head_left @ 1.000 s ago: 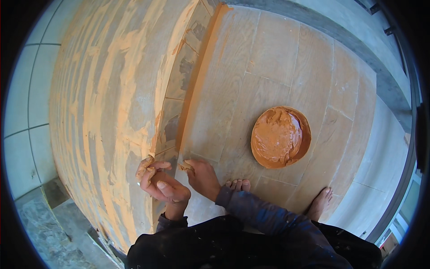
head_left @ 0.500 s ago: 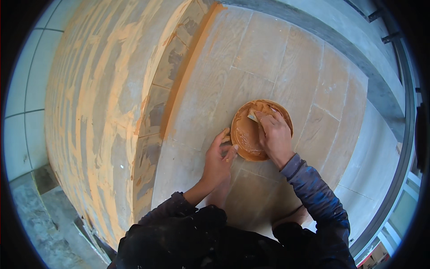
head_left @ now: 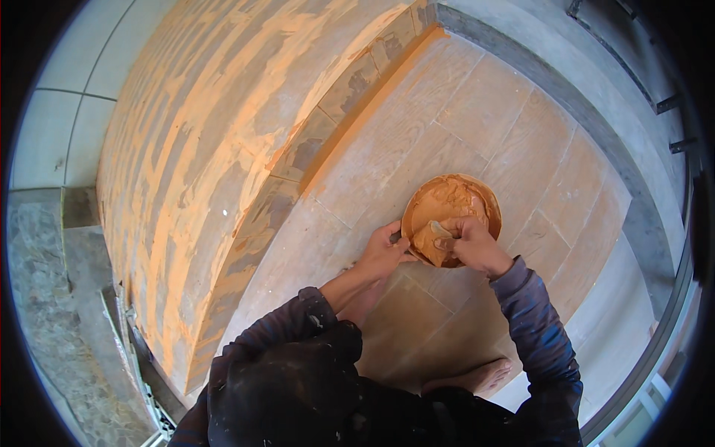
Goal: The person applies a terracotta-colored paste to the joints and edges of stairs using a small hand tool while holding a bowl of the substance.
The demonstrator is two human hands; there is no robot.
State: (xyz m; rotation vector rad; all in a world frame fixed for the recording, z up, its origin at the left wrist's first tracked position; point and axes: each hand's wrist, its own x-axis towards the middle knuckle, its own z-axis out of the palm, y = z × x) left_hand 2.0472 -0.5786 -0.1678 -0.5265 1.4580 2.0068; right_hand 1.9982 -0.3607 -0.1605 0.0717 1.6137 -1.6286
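A round bowl (head_left: 498, 216) of wet orange-brown paste (head_left: 447, 200) rests on the wood-look tiled floor in front of me. My left hand (head_left: 384, 250) grips its near left rim, with thumb and fingers curled at the edge. Over the near part of the bowl, my right hand (head_left: 475, 244) pinches a small flat spreader (head_left: 433, 236). Paste coats much of the spreader, and my fingers hide part of it. The paste is heaped toward the far side of the bowl.
To the left rises a step-like block (head_left: 223, 134) streaked with orange paste, and a paste line (head_left: 372, 108) follows its foot. My bare foot (head_left: 480, 376) is on the tiled floor (head_left: 417, 298). A grey ledge (head_left: 536, 59) borders the far side; a metal frame (head_left: 681, 276) curves along the right.
My right hand has drawn the spreader toward the near side of the bowl, and paste now covers it. My left hand has closed in on the rim. The view has turned.
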